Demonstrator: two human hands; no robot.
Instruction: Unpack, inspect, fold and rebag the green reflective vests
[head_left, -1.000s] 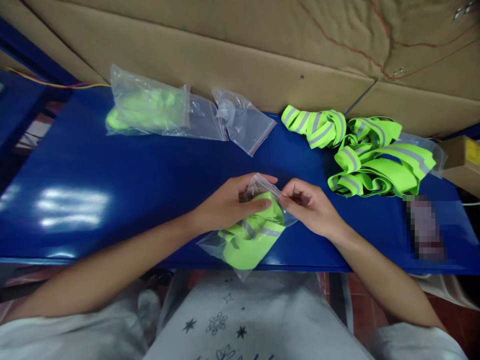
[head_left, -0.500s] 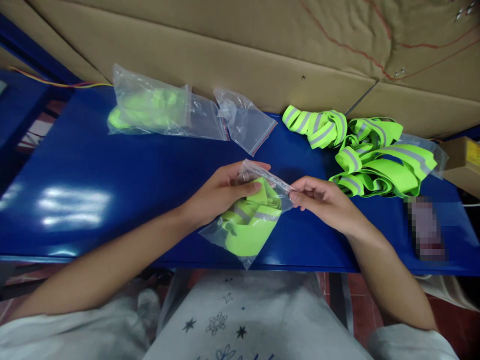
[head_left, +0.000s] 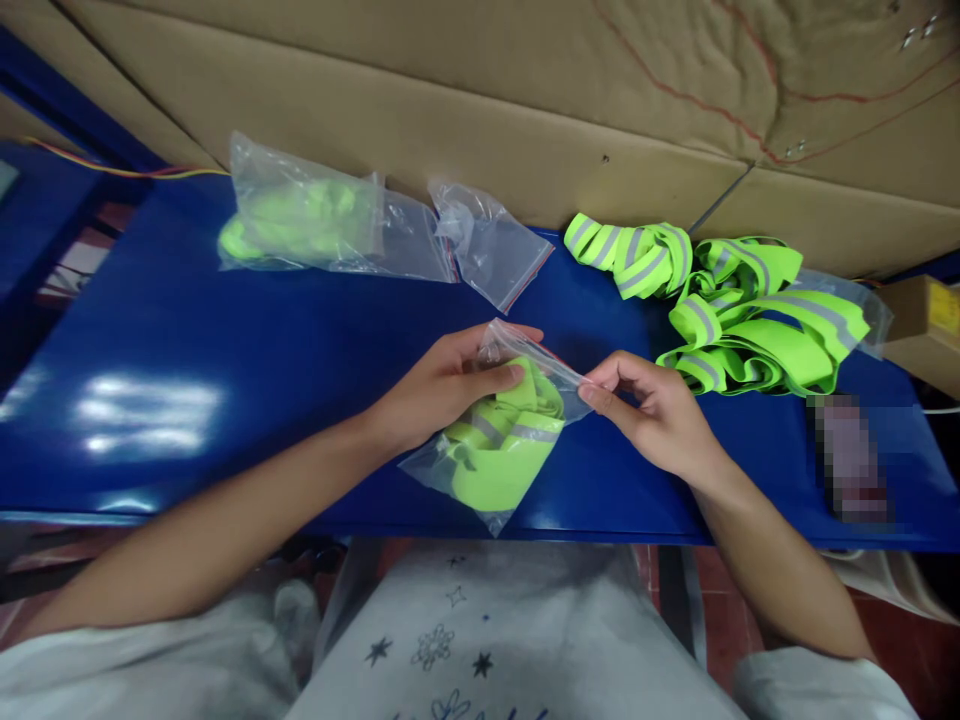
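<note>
A clear zip bag with a folded neon-yellow reflective strap inside is held over the front of the blue table. My left hand grips the bag from its left side, thumb on top and fingers behind. At the bag's right upper corner, my right hand pinches the zip edge between thumb and forefinger. A red line shows along that edge, which runs slanting between the two hands.
Loose reflective straps lie heaped at the back right. Bagged straps and clear zip bags lie along the back. A blurred-out object and a cardboard box are at the right of the blue table.
My right hand has shifted very slightly at the bag's corner, and the red line of the zip edge shows more clearly. Both hands keep their hold.
</note>
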